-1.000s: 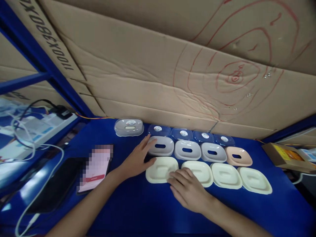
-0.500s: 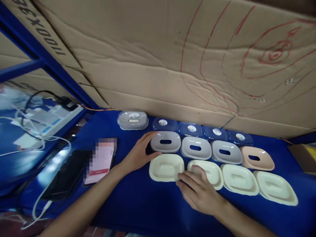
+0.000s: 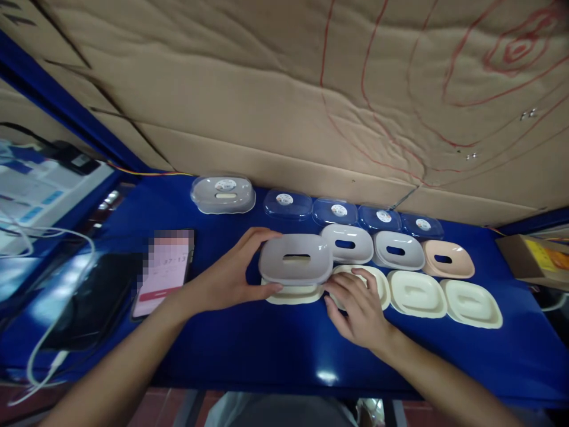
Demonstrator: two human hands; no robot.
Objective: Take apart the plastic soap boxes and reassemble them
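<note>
My left hand [image 3: 242, 270] grips the left end of a grey oval soap dish tray [image 3: 271, 261] with a slot in its middle. It is held slightly tilted above a cream oval base [image 3: 293, 295], covering most of it. My right hand [image 3: 358, 305] is half curled, thumb and fingers apart, at the right end of that tray and base. Whether its fingertips touch them I cannot tell. The same hand partly covers a second cream base [image 3: 383, 284]. Two more cream bases, one [image 3: 418, 293] and another [image 3: 474, 303], lie to its right.
Behind are two grey trays [image 3: 349, 230], a peach tray [image 3: 448, 246] and several clear lids [image 3: 288, 207] with stickers. A lidded grey dish [image 3: 223, 204] stands at the back left. A phone [image 3: 162, 267] and cables lie left; a cardboard box [image 3: 528, 264] stands right.
My left hand has lifted the leftmost grey tray from its row and brought it forward over the cream base. My right hand stays by the bases. The view has shifted.
</note>
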